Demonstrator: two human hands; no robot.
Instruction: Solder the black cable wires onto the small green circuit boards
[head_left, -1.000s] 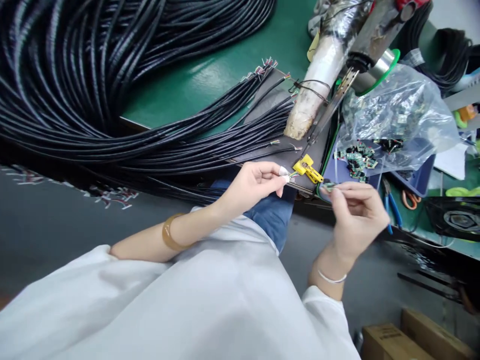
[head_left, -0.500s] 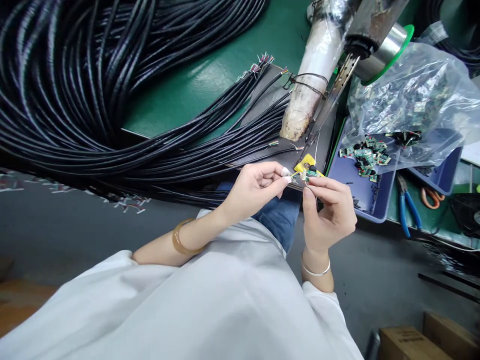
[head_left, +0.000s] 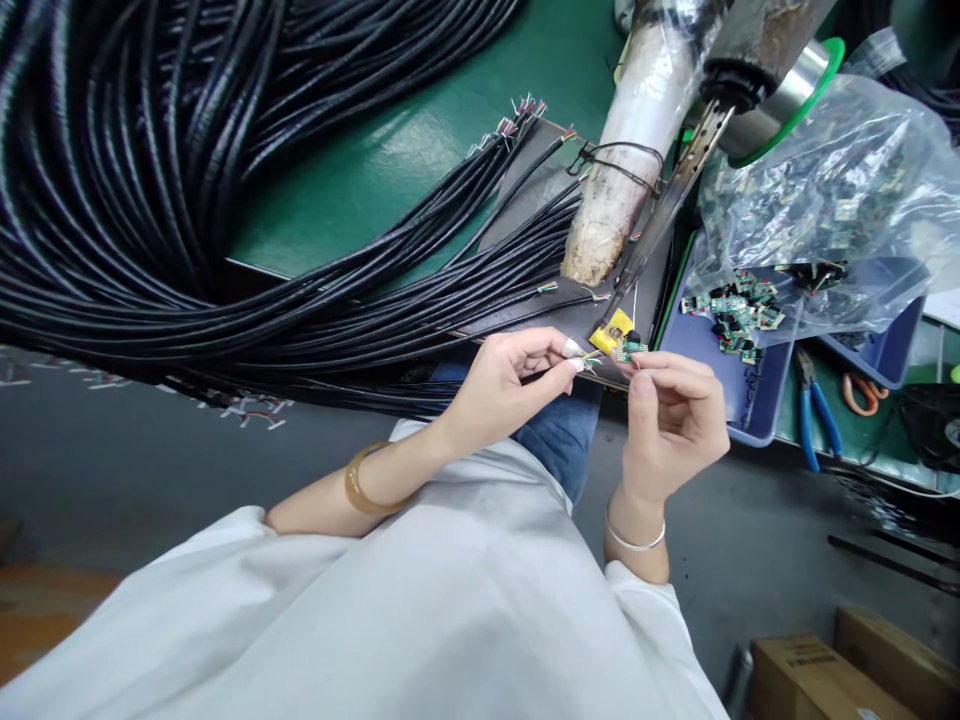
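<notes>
Head view: left hand (head_left: 499, 385) pinches thin coloured wire ends (head_left: 589, 357) of a black cable; right hand (head_left: 675, 420) grips a small green circuit board (head_left: 630, 349) just beside them, near a yellow plastic jig (head_left: 609, 332) at the green tabletop (head_left: 390, 170) edge. Blue plastic tray (head_left: 712, 370) holds more boards.

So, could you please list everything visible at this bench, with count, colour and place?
black cables: a large bundle, black, across the left, stripped ends pointing right
green mat: one, green, under the cables
yellow fixture: one, yellow, at the bench edge by the fingertips
small circuit board: one, green, pinched in the right hand
blue tray: one, blue, right of the fixture, loose green boards inside
plastic bag: one, clear, over the tray
blue pliers: one, blue handles, right of the tray
cardboard boxes: two, brown, bottom right
left hand: holds thin coloured wire ends
right hand: holds the board
</notes>
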